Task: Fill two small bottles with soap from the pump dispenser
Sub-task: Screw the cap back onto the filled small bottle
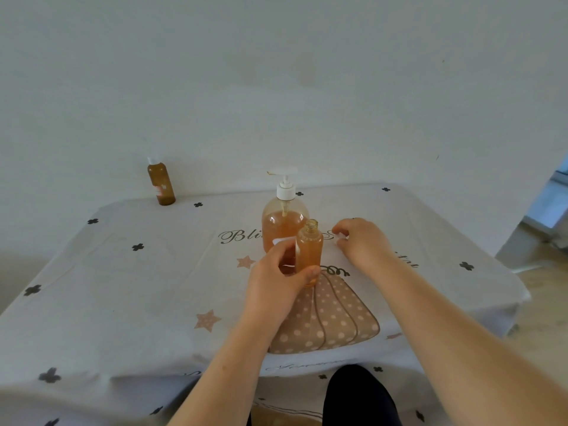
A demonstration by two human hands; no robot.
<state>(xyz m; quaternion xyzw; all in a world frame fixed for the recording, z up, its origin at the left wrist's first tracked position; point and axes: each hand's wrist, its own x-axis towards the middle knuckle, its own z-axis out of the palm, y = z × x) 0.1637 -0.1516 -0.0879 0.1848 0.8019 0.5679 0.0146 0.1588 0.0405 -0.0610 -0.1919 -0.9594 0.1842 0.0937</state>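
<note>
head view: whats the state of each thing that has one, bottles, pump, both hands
near small bottle, upright, uncapped, soap nearly to the neck
left hand, grip closed round the near small bottle
right hand, fingers curled over a small white piece; whether it holds it is unclear
pump dispenser, upright, pump head up, partly full
far small bottle, upright, capped, looks full

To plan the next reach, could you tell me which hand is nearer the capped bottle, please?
Left. The left hand, gripping the open bottle, is right of the capped bottle, nearer the camera; the right hand rests farther right.
</note>
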